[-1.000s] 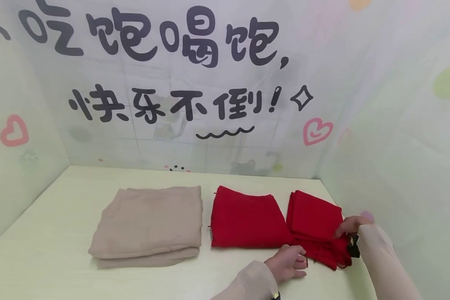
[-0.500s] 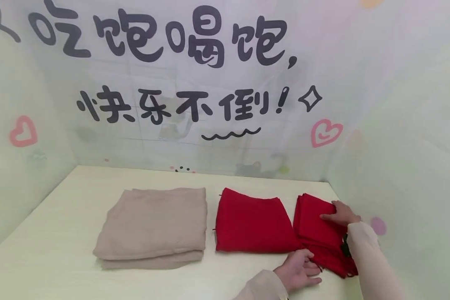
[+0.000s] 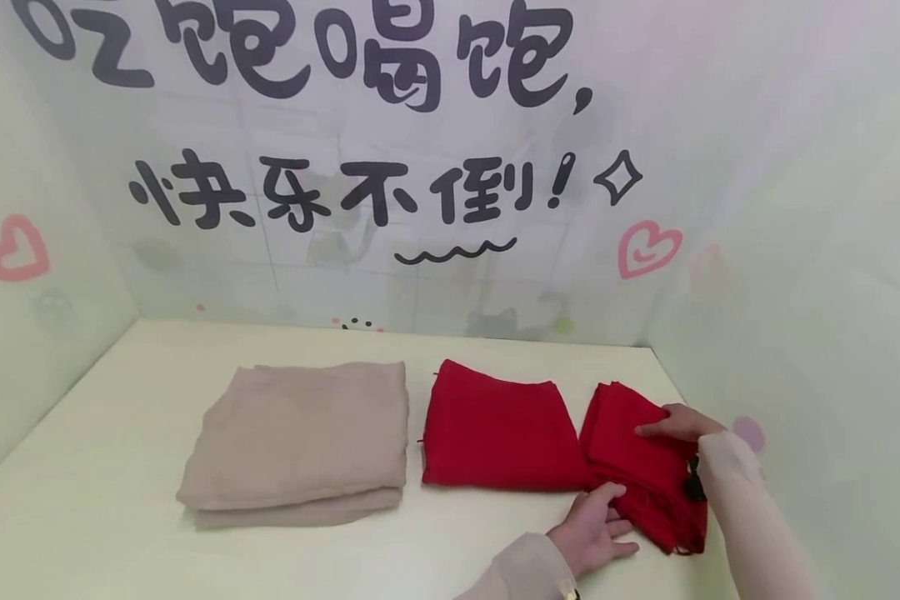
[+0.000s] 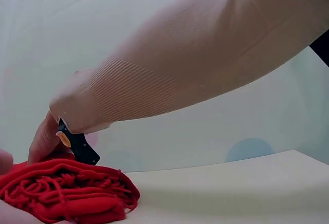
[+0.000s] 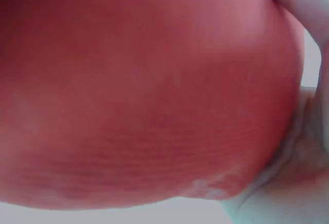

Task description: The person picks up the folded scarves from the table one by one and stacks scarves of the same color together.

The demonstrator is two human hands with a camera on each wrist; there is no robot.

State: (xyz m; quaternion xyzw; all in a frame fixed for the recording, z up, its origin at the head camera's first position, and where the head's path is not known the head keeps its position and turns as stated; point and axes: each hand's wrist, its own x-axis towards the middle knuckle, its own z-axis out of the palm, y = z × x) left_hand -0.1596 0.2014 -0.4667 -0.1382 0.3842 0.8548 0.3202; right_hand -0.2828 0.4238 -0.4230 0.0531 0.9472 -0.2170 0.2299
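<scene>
A folded red fringed scarf (image 3: 618,437) lies at the right end of the table, its tassels toward the near side. On its top rests my right hand (image 3: 678,422), thumb and fingers spread over the cloth. My left hand (image 3: 591,529) stands at the scarf's near left corner, palm facing it, fingers extended and touching or almost touching the fringe. In the left wrist view, the scarf's layered edge and tassels (image 4: 67,196) show below the right hand (image 4: 45,139). Blurred red cloth (image 5: 154,106) fills most of the right wrist view, so fingertip contact is hidden there.
Left of the scarf lies another folded red cloth (image 3: 502,429), its right near corner meeting the scarf. Farther left is a larger folded beige cloth (image 3: 307,437). The pale table (image 3: 82,533) is bounded by printed curtains at the back and both sides.
My right hand has moved from the scarf's right edge onto its top. The left hand stays by the near left corner, its fingers straighter than before. The camera view has shifted slightly.
</scene>
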